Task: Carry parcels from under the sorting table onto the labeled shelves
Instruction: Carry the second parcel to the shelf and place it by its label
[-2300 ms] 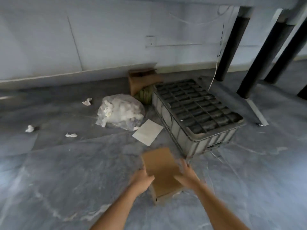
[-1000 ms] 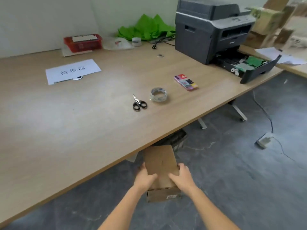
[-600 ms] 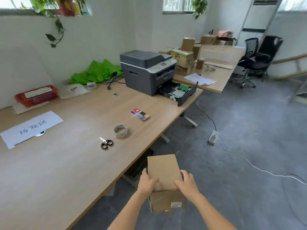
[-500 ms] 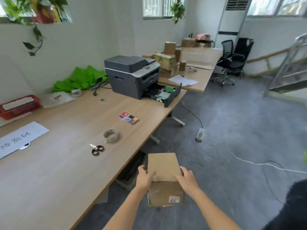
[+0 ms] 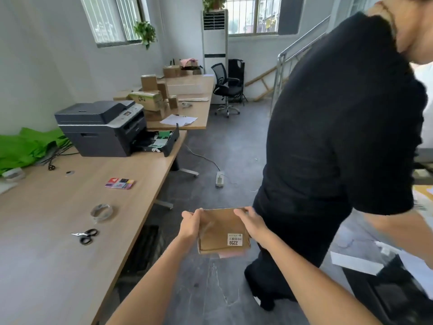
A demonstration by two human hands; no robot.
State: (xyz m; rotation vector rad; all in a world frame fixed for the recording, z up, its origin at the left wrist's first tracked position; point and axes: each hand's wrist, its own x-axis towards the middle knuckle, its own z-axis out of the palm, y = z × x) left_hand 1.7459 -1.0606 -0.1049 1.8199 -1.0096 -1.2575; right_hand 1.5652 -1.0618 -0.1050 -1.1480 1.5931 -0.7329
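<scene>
A small brown cardboard parcel (image 5: 220, 233) with a white label reading 2259 is held in front of me above the grey floor. My left hand (image 5: 191, 225) grips its left side and my right hand (image 5: 251, 222) grips its right side. The wooden sorting table (image 5: 58, 231) runs along my left. A dark crate (image 5: 146, 245) shows under the table's edge. No shelves are in view.
A person in black (image 5: 328, 148) stands close on my right, just beyond the parcel. On the table lie scissors (image 5: 85, 236), a tape roll (image 5: 102, 211), a colourful card pack (image 5: 120, 183) and a printer (image 5: 105, 127). A power strip (image 5: 219, 179) with its cable lies on the floor ahead.
I lifted the parcel from the floor under the table and stood up. My view turned right. A person in black has come in close on my right.
</scene>
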